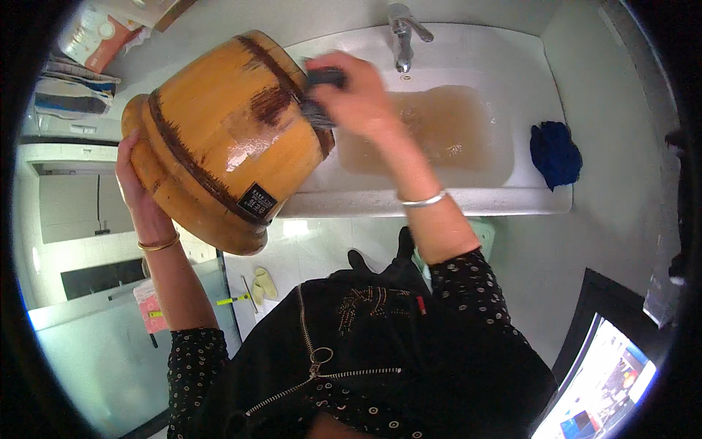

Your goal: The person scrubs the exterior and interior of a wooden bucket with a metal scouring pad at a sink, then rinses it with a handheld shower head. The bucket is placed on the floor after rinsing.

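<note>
1. Bucket (201, 110): wood, smooth, semi-gloss w/ bright shiny patch; dark bands (196, 170) look rough, patchy.
2. Blk label (257, 199) on it: flat, smooth; paper or plastic, can't tell.
3. Dk scrubber (319, 114): rough-looking; blurred, mat'l unclear.
4. Wht basin (439, 203): smooth, glossy, ceramic-like.
5. Tap (400, 45): polished metal.
6. Navy rag (556, 155): matt cloth, crumpled.
7. Bangles, L (159, 244) + R (425, 200): shiny metal, gold-tone/silvery resp.
8. Blk garment (446, 351): matt cloth w/ metal zips (358, 374).

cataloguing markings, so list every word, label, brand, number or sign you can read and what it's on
Nothing is clear enough to quote.
Black label on the wooden bucket: pale characters, too small to read.
Orange-and-white package, upper left: print too small to read.
Lit screen, lower right: too blurred to read.
</note>
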`<state>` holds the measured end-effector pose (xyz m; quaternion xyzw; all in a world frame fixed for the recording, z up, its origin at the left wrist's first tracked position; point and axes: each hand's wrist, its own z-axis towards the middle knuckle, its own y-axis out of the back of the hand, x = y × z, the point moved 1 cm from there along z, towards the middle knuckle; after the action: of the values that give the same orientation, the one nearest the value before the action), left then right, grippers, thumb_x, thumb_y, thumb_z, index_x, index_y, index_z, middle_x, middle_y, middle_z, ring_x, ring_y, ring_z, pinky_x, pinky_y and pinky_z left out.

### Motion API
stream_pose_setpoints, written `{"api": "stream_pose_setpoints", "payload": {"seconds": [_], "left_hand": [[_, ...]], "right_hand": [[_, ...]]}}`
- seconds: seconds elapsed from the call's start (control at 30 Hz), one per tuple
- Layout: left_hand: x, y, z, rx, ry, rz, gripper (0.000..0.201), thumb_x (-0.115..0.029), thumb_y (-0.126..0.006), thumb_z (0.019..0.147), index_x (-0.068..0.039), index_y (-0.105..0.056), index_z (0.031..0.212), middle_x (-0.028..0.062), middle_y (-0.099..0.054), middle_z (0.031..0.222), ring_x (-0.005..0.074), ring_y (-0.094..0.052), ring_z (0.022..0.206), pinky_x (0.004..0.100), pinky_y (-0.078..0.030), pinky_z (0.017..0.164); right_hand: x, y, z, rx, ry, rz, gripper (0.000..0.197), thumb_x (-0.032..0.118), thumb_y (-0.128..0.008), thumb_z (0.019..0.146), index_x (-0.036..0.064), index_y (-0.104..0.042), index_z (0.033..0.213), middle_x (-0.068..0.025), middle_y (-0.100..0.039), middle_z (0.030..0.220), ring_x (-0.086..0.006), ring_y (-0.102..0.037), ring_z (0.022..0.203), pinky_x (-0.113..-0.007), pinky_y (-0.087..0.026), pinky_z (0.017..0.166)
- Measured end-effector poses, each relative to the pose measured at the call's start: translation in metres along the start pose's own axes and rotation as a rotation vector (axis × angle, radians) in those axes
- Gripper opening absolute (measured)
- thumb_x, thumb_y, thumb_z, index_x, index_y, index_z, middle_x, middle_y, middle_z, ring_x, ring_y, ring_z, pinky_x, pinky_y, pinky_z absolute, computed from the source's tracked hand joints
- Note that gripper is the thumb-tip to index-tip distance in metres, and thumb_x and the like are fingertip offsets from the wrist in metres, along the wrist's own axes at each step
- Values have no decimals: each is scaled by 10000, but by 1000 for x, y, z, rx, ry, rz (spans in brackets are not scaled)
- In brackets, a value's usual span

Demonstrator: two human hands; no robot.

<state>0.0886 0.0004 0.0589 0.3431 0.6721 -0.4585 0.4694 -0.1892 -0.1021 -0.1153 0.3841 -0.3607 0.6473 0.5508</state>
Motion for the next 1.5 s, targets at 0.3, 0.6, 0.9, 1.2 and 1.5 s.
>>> {"api": "stream_pose_setpoints", "payload": {"seconds": [0.3,0.6,0.9,1.2,1.5], "left_hand": [[1,1,7,151,4,2,468,-255,-521,891,5,-500,1279,160,-592,1217,294,-584,1102,399,-466,973],[4,9,7,62,-70,62,442,-268,-505,908,-3,-511,1263,143,-596,1223,276,-598,1088,392,-470,973],[-4,14,15,71,32,79,420,-253,-516,901,0,-521,1237,142,-614,1182,280,-607,1075,396,-482,952],[1,16,20,175,-25,20,363,-208,-513,912,-7,-540,1213,142,-631,1155,296,-621,1044,414,-491,943],[4,10,25,67,-43,-99,358,-258,-579,913,-6,-543,1164,128,-633,1064,264,-633,946,395,-527,863]], "right_hand": [[102,-129,21,-114,493,-696,240,224,-672,693,112,-648,904,-137,-635,865,-338,-575,868,-499,-478,679],[90,-61,42,-372,210,-469,119,218,-654,739,112,-633,789,-139,-606,801,-329,-581,824,-448,-512,638],[3,-75,-27,-627,212,-474,101,148,-693,710,126,-660,802,-93,-596,793,-312,-584,812,-423,-523,636],[81,-72,4,-595,312,-357,79,176,-669,760,104,-662,791,-134,-625,787,-321,-586,770,-430,-498,649],[92,-64,22,-311,81,-701,146,220,-656,784,83,-659,834,-126,-629,782,-317,-597,780,-436,-497,639]]}}
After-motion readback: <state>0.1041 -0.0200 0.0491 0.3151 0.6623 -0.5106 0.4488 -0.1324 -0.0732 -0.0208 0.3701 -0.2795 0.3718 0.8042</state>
